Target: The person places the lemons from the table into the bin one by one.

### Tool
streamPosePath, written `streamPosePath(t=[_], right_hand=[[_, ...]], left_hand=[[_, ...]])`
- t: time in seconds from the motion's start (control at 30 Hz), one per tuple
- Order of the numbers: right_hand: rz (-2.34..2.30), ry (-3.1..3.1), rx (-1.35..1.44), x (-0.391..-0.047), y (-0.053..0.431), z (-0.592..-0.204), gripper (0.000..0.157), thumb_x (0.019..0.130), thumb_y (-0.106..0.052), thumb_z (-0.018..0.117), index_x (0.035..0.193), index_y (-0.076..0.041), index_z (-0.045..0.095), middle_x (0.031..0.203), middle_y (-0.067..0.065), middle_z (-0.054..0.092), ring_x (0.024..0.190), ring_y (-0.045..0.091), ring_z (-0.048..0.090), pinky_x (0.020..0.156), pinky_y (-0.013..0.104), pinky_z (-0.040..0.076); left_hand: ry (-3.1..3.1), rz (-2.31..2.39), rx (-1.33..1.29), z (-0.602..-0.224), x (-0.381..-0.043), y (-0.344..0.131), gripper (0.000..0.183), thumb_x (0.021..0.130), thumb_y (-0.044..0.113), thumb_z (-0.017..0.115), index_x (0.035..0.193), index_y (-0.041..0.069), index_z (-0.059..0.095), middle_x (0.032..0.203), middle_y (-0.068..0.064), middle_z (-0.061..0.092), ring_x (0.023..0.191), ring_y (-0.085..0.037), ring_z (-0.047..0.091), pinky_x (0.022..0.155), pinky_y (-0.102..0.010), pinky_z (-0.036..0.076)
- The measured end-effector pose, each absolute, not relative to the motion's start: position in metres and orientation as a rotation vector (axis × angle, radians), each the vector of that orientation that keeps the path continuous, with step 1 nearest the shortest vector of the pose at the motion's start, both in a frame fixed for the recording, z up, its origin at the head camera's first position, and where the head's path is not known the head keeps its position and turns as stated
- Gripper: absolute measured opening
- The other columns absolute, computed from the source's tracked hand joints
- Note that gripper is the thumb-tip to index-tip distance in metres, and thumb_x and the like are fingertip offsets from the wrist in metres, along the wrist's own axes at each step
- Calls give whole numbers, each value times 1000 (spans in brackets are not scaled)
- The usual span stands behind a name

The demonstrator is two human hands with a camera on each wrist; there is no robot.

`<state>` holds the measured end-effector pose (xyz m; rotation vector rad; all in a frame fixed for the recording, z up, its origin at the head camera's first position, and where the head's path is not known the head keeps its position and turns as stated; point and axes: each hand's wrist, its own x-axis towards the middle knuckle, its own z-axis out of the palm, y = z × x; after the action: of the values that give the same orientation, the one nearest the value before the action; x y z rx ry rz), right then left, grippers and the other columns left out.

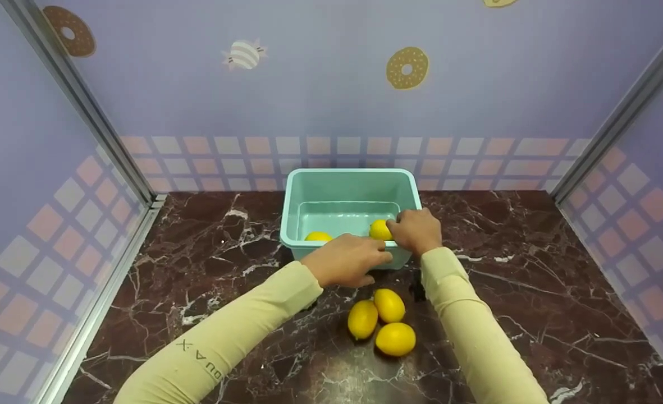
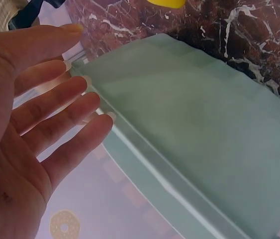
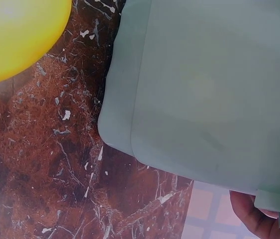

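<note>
A mint-green plastic bin (image 1: pixel 355 185) stands near the back wall. Inside it, by the front wall, lie one lemon (image 1: pixel 318 237) on the left and another lemon (image 1: pixel 380 230) on the right. My right hand (image 1: pixel 419 231) grips the bin's front right corner, its thumb beside the right lemon; a curled finger (image 3: pixel 251 216) shows under the rim at the side. My left hand (image 1: pixel 349 260) hovers at the front rim with fingers loosely extended, palm bare in the left wrist view. Between the forearms, three lemons (image 1: pixel 389 306) sit close together on the dark marbled tabletop (image 1: pixel 241 348).
A lilac back wall (image 1: pixel 320 84) with a checked border rises right behind the bin. Side walls (image 1: pixel 634 235) with metal corner posts (image 1: pixel 90 106) enclose the tabletop on both sides.
</note>
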<state>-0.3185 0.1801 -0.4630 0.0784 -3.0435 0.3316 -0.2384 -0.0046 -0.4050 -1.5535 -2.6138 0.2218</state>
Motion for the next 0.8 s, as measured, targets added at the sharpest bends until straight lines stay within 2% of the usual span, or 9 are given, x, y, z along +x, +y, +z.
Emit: streamPosePath(t=[0.3,0.57,0.8], right_hand=[[314,-3038,77,-318,179,-463,47,86,-47,41,78,-9,67,90,16,66,91,37,58,73,53,48],[329,-3036,75,-318,179,-463,45,86,-47,41,67,-12,63,81,12,65,86,35,58,69,51,48],[342,-3038,73,-318,179,-463,45,87,-46,41,64,-12,62,79,11,64,84,34,59,68,50,48]], left_hand=[[-2620,214,-1574,-413,-237,-3,31,78,29,67,106,19,59,95,3,58,81,-13,56,67,-33,52],[-2626,208,-1592,-417,-236,0,31,78,29,68,106,20,59,93,4,56,77,-11,53,65,-29,50],[-2615,201,-1626,-422,-234,3,28,78,28,67,104,20,60,93,4,56,78,-11,53,68,-28,49]])
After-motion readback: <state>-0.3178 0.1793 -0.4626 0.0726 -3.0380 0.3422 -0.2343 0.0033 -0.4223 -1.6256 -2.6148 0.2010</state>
